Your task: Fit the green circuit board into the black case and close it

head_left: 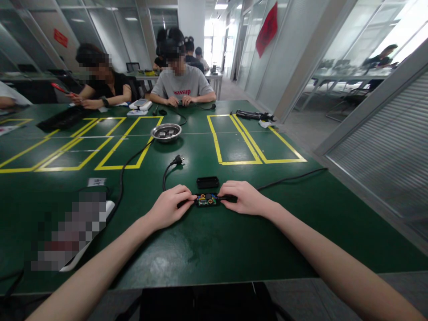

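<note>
A small open black box with a circuit board (207,200) inside lies on the green table (214,249) in front of me. My left hand (170,206) pinches its left end, fingers curled. At the box's right end my right hand (242,197) grips it where a black cable (290,179) leaves toward the right. The box's black lid (207,182) lies just behind it. A second cable with a plug (177,160) runs from the left end and curls away behind my left hand.
A metal bowl (166,131) with small parts stands farther back among yellow tape outlines (234,142). A white power strip (100,214) lies at the left. Two people sit across the table, others behind. A black tool (254,115) lies at the far right.
</note>
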Demonstrator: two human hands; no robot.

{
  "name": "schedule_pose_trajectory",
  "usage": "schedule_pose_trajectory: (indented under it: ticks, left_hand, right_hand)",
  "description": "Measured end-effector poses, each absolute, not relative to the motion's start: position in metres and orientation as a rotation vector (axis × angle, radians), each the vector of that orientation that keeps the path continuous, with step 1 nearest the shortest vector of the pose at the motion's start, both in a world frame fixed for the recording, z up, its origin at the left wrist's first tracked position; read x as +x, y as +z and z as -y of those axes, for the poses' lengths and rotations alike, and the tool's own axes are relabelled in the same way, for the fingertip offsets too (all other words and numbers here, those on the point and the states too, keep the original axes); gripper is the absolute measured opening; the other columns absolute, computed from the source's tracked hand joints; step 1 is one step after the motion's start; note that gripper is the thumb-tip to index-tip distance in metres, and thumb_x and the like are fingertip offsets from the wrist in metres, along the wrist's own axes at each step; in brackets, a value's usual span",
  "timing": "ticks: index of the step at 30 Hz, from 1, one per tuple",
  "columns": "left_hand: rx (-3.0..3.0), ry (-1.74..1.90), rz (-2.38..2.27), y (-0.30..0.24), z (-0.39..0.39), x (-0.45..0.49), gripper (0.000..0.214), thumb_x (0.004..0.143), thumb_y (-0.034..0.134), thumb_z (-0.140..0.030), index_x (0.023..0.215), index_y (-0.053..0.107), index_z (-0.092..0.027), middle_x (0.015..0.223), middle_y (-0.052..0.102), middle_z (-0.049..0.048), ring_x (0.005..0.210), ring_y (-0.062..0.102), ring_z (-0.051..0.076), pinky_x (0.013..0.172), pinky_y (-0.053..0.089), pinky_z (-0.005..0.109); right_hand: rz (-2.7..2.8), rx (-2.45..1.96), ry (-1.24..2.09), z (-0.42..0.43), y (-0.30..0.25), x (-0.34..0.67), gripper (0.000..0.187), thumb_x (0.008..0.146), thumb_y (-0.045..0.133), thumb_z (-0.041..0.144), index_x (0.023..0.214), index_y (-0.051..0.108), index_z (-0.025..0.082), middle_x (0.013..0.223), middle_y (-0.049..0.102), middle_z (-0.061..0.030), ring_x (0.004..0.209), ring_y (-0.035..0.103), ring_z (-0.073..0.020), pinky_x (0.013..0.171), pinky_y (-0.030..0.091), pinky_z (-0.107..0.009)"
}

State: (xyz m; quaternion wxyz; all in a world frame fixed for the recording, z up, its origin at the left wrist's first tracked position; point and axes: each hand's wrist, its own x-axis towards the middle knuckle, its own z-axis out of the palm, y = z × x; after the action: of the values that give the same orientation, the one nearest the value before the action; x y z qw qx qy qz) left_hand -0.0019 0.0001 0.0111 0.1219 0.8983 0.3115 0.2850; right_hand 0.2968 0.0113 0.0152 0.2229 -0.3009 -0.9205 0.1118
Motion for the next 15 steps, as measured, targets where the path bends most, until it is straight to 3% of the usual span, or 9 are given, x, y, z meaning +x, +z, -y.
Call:
schedule_pose_trajectory:
  ticks: [8,15]
  left_hand:
    - [2.671,0.746,-0.951,0.0147,0.0018,0.0038,0.022,0.106,0.048,-0.021,0.096,0.067,-0.019,0.102,0.069,0.0077,0.092,0.065,0.021,0.08,0.056,0.033]
    - [2.668,0.759,-0.996,0.0126,0.0037,0.0019,0.022,0.09,0.054,-0.009,0.103,0.069,-0.019,0.127,0.069,0.0121,0.116,0.066,0.027,0.098,0.058,0.044]
  right_hand:
    - [2.652,-0.824,0.245,-0.0126,0.0208,0.2959,0.012,0.091,0.063,0.013,0.089,0.072,0.02,0.095,0.073,-0.0064,0.085,0.067,-0.0195,0.071,0.048,-0.028]
    - [2.528,-0.766,0.314,-0.0143,0.0149,0.2925,0.014,0.092,0.061,0.015,0.083,0.07,0.02,0.088,0.072,-0.0054,0.082,0.066,-0.0192,0.073,0.049,-0.029]
